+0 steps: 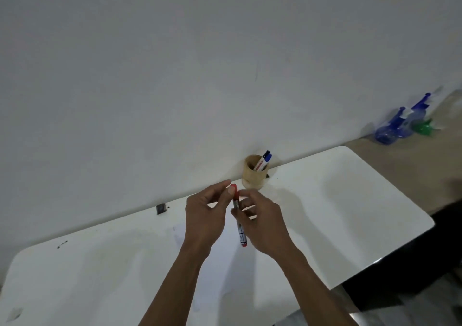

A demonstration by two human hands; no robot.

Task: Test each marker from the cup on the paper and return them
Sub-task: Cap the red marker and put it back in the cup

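A red marker is held upright above the white table. My right hand grips its barrel around the middle. My left hand pinches the red cap at the top end with thumb and fingers. Behind the hands, against the wall, stands a tan wooden cup with two markers in it, one with a blue cap and one darker. A white paper lies on the table under my forearms, hard to tell from the tabletop.
Several blue and green plastic bottles lie on the floor at the far right by the wall. A small dark bracket sits at the table's back edge. The table's right edge drops to the floor.
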